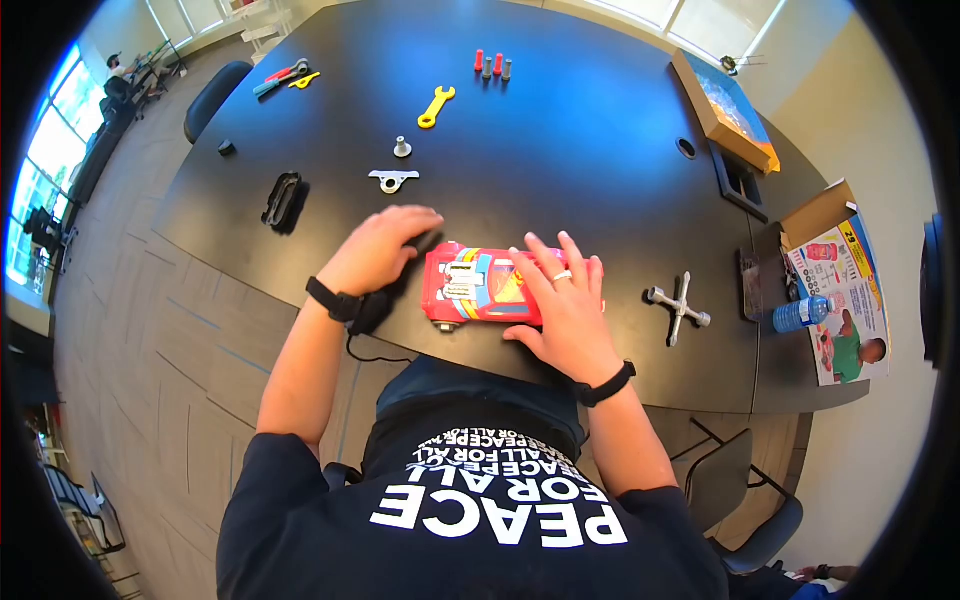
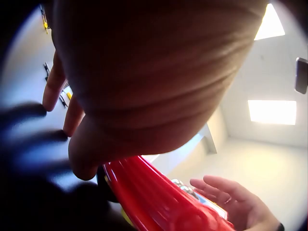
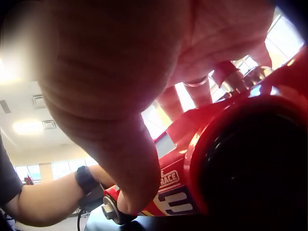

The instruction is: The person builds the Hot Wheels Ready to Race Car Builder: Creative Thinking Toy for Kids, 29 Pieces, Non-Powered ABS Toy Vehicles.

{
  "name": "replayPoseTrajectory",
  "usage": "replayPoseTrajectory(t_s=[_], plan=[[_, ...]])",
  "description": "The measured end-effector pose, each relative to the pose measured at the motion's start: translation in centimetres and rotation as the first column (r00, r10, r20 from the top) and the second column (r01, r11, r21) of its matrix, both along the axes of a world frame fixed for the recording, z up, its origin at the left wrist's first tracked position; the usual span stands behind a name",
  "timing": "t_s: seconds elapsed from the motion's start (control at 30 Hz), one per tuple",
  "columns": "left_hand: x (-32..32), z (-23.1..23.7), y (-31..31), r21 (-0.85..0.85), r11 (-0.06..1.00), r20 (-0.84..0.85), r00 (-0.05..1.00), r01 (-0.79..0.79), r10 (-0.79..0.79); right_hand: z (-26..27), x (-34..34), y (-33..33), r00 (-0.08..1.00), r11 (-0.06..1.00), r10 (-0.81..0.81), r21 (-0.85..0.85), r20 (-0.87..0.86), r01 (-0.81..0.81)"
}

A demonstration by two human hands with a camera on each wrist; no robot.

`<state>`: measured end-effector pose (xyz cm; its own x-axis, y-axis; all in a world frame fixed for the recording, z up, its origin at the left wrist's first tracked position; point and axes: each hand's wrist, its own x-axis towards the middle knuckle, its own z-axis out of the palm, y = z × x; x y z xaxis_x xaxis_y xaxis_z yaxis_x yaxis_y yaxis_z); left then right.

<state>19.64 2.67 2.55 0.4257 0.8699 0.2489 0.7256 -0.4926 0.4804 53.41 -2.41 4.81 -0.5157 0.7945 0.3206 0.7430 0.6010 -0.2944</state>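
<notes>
A red toy race car (image 1: 465, 285) with blue and yellow markings lies on the table near its front edge. My right hand (image 1: 568, 310) grips its right half from above, fingers over the body and thumb against the near side. In the right wrist view, that thumb (image 3: 139, 178) lies between a wheel with a grey hex bolt (image 3: 109, 211) and a dark round wheel arch (image 3: 250, 163). My left hand (image 1: 385, 245) hovers at the car's left end, fingers stretched out. Beside its fingertips, the left wrist view shows a black wheel (image 2: 104, 184), partly hidden.
To the right lies a grey cross-shaped lug wrench (image 1: 680, 310), with a water bottle (image 1: 800, 314) and printed box (image 1: 840, 290) beyond. Farther back are a grey bracket (image 1: 393, 181), a yellow wrench (image 1: 436, 107) and several red and grey bolts (image 1: 498, 65). A black part (image 1: 284, 200) lies left.
</notes>
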Motion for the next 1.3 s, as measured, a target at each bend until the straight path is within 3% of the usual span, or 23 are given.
replayPoseTrajectory(t_s=[0.07, 0.13, 0.23, 0.27, 0.33, 0.47, 0.5, 0.53, 0.57, 0.6, 0.67, 0.7, 0.73, 0.8, 0.87, 0.93, 1.0, 1.03, 1.1, 1.23, 1.3], plan=[[-1.3, 0.0, 2.1, 0.133, 0.982, -0.066, 0.987, -0.134, 0.144, -0.6, -0.1, 0.8, 0.999, 0.997, 0.038, -0.070, 0.029, -0.036], [-2.3, -0.2, 4.7, 0.195, 0.949, -0.156, 0.947, -0.250, 0.282, 0.5, -0.2, 0.6, 0.999, 0.999, 0.029, -0.027, 0.035, -0.028], [-3.6, -1.7, 6.9, 0.278, 0.927, -0.286, 0.899, -0.253, 0.331, 1.1, 0.1, -0.2, 0.993, 0.993, -0.049, -0.100, 0.105, 0.060], [-3.8, -1.6, 7.2, 0.283, 0.928, -0.284, 0.903, -0.243, 0.323, 0.5, 0.2, -0.3, 0.993, 0.995, -0.049, -0.081, 0.109, 0.058], [-3.8, -1.4, 7.6, 0.081, 0.951, -0.320, 0.896, -0.298, 0.308, 0.3, 0.7, -0.6, 0.991, 0.995, -0.072, -0.057, 0.112, 0.078], [-3.9, -1.9, 6.8, 0.162, 0.930, -0.233, 0.903, -0.330, 0.361, 0.6, 2.8, -1.5, 0.996, 0.993, -0.077, -0.092, -0.037, 0.073], [-3.9, -1.6, 6.3, 0.147, 0.931, -0.168, 0.919, -0.335, 0.357, 0.8, 3.4, -1.5, 0.962, 0.971, -0.078, -0.238, -0.263, 0.014], [-4.1, -1.4, 5.9, 0.130, 0.930, -0.104, 0.928, -0.344, 0.358, 1.0, 3.8, -1.6, 0.874, 0.929, -0.105, -0.359, -0.474, -0.083], [-4.2, -1.2, 5.4, 0.069, 0.947, 0.053, 0.949, -0.315, 0.312, 0.9, 4.1, -1.8, 0.877, 0.929, -0.109, -0.362, -0.467, -0.077], [-4.0, -1.2, 5.0, 0.066, 0.947, 0.059, 0.948, -0.316, 0.312, 0.6, 4.3, -2.1, 0.727, 0.877, -0.155, -0.432, -0.669, -0.210], [-3.1, -0.6, 4.0, -0.195, 0.926, 0.301, 0.879, -0.325, 0.371, -0.4, 4.5, -2.7, 0.301, 0.751, -0.316, -0.431, -0.900, -0.501], [-2.2, -0.6, 3.3, -0.201, 0.945, 0.457, 0.829, -0.256, 0.322, -1.3, 4.7, -2.9, 0.233, 0.716, -0.296, -0.377, -0.926, -0.588], [-0.5, 0.7, 2.2, -0.259, 0.953, 0.627, 0.723, -0.157, 0.289, -2.2, 4.8, -2.9, 0.236, 0.716, -0.292, -0.375, -0.927, -0.588], [2.9, 4.0, -0.4, -0.215, 0.974, 0.810, 0.569, 0.064, 0.141, -3.8, 4.7, -2.9, 0.091, 0.569, -0.421, -0.341, -0.902, -0.748], [6.0, 7.1, -2.3, -0.068, 0.987, 0.842, 0.539, 0.145, -0.021, -4.4, 3.9, -3.3, 0.118, 0.542, -0.419, -0.353, -0.900, -0.763], [8.0, 9.1, -2.8, 0.013, 0.988, 0.826, 0.555, 0.151, -0.095, -5.1, 3.1, -3.8, 0.034, 0.386, -0.536, -0.281, -0.843, -0.879], [9.2, 10.2, -2.6, 0.142, 0.969, 0.651, 0.718, 0.204, -0.247, -5.7, 2.4, -4.6, 0.045, 0.396, -0.531, -0.294, -0.846, -0.870], [9.8, 10.4, -2.4, 0.146, 0.969, 0.651, 0.718, 0.199, -0.245, -5.6, 2.1, -5.0, 0.062, 0.381, -0.520, -0.296, -0.852, -0.876], [10.8, 10.6, -2.0, 0.327, 0.939, 0.420, 0.873, 0.110, -0.248, -4.7, 2.0, -5.3, 0.138, 0.362, -0.454, -0.324, -0.880, -0.874], [11.7, 9.0, -1.6, 0.352, 0.934, 0.415, 0.885, 0.059, -0.212, -4.4, 2.1, -5.8, 0.190, 0.303, -0.463, -0.356, -0.866, -0.884], [11.6, 8.5, -1.5, 0.099, 0.980, 0.545, 0.814, 0.172, -0.199, -4.7, 1.9, -5.9, 0.193, 0.289, -0.442, -0.343, -0.876, -0.894]])
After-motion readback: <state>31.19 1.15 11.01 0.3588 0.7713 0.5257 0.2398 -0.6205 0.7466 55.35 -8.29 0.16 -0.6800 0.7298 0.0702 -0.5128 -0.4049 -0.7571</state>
